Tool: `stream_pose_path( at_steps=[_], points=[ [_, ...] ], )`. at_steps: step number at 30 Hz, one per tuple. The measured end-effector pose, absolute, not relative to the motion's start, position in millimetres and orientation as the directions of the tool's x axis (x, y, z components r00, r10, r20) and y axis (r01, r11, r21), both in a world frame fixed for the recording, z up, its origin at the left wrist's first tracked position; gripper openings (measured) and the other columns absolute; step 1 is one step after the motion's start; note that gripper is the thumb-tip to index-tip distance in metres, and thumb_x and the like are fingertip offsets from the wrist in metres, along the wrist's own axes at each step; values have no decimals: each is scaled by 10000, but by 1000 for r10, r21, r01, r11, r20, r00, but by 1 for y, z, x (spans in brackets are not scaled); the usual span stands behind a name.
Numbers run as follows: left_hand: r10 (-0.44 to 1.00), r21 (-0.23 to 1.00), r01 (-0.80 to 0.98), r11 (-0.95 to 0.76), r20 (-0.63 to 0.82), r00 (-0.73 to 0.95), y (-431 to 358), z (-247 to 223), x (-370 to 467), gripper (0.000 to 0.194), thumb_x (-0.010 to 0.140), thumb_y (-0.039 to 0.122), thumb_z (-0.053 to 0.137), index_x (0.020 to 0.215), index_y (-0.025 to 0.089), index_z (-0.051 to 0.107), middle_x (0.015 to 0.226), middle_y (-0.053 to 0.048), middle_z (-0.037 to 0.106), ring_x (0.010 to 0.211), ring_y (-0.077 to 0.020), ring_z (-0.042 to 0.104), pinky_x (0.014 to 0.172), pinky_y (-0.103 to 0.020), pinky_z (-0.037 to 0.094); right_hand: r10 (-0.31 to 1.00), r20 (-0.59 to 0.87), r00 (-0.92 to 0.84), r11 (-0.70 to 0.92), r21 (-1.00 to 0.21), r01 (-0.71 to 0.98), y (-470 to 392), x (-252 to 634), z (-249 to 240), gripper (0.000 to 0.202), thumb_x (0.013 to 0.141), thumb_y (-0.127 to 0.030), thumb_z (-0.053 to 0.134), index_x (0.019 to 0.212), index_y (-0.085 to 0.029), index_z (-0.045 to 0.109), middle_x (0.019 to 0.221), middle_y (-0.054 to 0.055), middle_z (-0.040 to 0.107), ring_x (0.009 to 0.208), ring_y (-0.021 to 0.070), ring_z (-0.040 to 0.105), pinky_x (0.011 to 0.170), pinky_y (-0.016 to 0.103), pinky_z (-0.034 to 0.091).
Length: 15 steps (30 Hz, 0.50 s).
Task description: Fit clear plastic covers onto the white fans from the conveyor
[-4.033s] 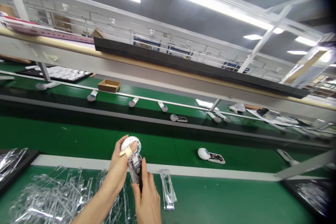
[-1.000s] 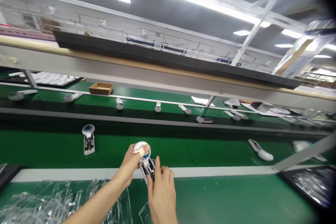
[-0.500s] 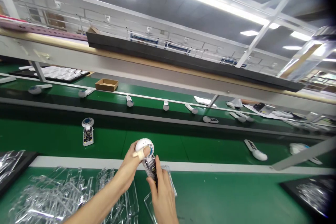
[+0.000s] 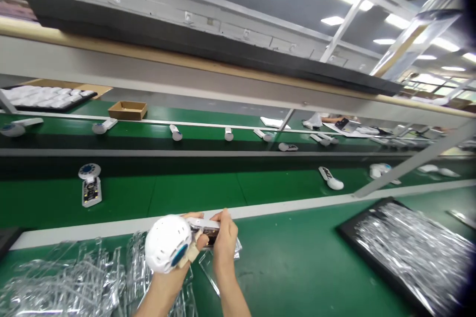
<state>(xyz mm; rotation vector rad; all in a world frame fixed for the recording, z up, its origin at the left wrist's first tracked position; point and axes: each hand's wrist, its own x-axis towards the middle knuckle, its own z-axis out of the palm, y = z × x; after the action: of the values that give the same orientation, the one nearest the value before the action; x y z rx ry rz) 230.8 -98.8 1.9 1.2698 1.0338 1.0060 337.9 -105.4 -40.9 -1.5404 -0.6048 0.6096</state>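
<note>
Both hands hold a white round-headed device (image 4: 166,241) above the near bench edge. Its big domed head with vent slots and a blue patch faces left, and the handle with a dark circuit board points right. My left hand (image 4: 191,255), tape round the thumb, is closed about the neck just behind the head. Closed on the handle's far end is my right hand (image 4: 225,240), its fingers covering part of it. Below them lies a clear plastic frame (image 4: 211,271) on the green bench. A heap of clear plastic frames (image 4: 70,277) lies to the left.
On the green conveyor (image 4: 201,185) ahead sit an opened device (image 4: 90,185) at left and another device (image 4: 330,179) at right. A black tray (image 4: 357,245) of clear plastic parts stands at right. A slanted metal post (image 4: 409,166) and a shelf (image 4: 223,79) bound the space.
The device has turned so its domed head points left towards me and its handle right; it was more upright before. The view has swung right, bringing more of the black tray in.
</note>
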Motion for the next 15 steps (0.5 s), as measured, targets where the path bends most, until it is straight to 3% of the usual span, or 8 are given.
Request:
stream_pose_path(
  at_steps=[4,8,11,13,15],
  points=[
    [982,999,54,-5,-5,188,-107,2,225,471,618,523,687,1019,278,651,871,-58,701,1059,-323,567,937,-415,450,706,31,707,7,-999,37,-100,333,-35,525,851,-566,335,503,-204,488,488,-15,486,513,138,469,542,263,386],
    [978,991,-46,129,-120,171,-79,-8,225,494,585,529,706,957,210,643,956,-76,693,980,-297,612,891,-402,481,784,-77,616,-86,-996,-15,-87,334,-41,508,849,-558,357,550,-185,530,513,-15,510,519,132,482,503,245,390],
    [932,943,-51,328,-314,182,-26,-30,226,526,565,485,726,957,145,636,914,-95,696,847,-260,651,754,-381,531,838,-140,528,-142,-989,-36,-101,343,-55,455,814,-557,450,800,-152,657,693,31,638,621,165,587,529,259,467],
    [918,926,2,379,-376,127,20,-50,224,455,579,424,720,907,120,637,842,-96,689,767,-230,654,690,-363,539,824,-155,545,-176,-984,-15,-130,352,-67,457,807,-540,487,1023,-167,638,928,74,670,804,196,632,648,292,517],
    [918,919,57,389,-392,56,65,-70,220,371,588,355,709,858,116,621,782,-86,669,710,-216,647,651,-363,537,781,-181,598,-261,-964,50,-169,365,-82,446,824,-535,472,1052,-186,628,993,85,666,885,213,633,719,302,523]
  ],
)
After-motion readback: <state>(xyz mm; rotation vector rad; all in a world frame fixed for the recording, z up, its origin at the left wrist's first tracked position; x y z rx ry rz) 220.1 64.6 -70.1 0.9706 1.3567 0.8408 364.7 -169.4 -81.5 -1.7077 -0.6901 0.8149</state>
